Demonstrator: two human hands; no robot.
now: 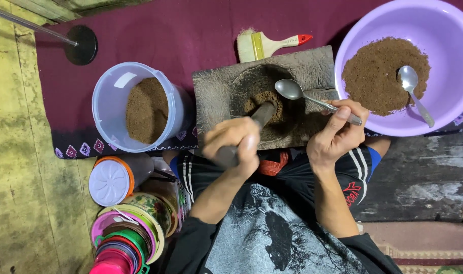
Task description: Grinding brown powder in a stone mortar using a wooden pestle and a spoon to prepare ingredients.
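On the stone grinding slab (312,66), brown powder (266,100) sits in the central hollow. Left hand (234,144) clamped around pestle (246,133), its tip in the powder. Right hand (335,137) pinches spoon (305,96), bowl over the hollow. Purple basin (444,30) right of slab.

Soft, even overhead light; glare glints on the steel spoon (312,98), the left hand (236,143) blurs slightly, corners dim.
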